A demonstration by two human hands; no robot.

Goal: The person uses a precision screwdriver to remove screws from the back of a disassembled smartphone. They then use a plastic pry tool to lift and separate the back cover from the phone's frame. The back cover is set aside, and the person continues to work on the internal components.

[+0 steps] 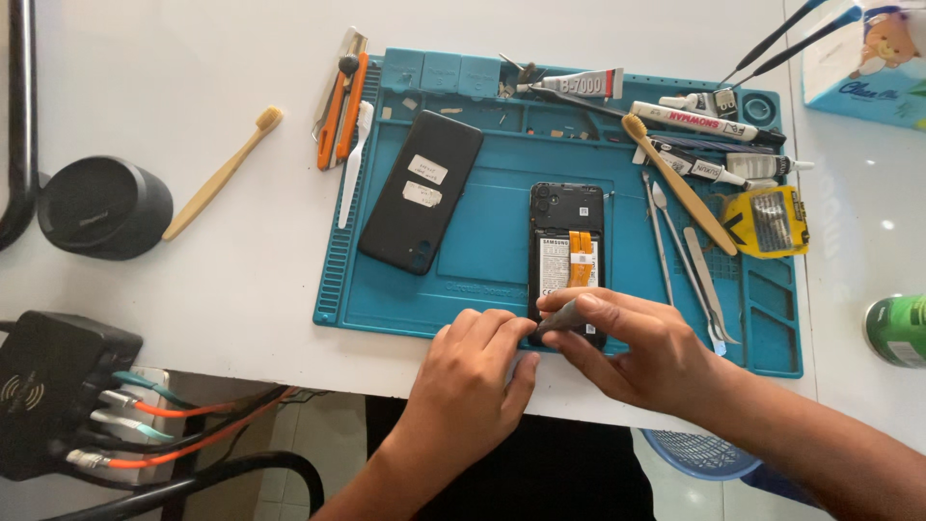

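An opened black phone (566, 236) lies back-up on the teal work mat (482, 251), its battery and orange flex cable showing. My right hand (632, 352) pinches a thin grey tool (558, 321) against the phone's lower end. My left hand (473, 371) rests at the mat's front edge, fingertips touching the phone's lower left corner. The removed black back cover (422, 191) lies tilted on the mat to the left.
Tweezers and metal pry tools (687, 260), a wooden toothbrush (675, 181), glue tubes (579, 85) and a yellow tape roll (769, 221) crowd the mat's right side. Off the mat: another toothbrush (224, 172), cutters (342, 96), black round speaker (104, 205), charger with cables (58, 386), green can (897, 330), tissue box (866, 58).
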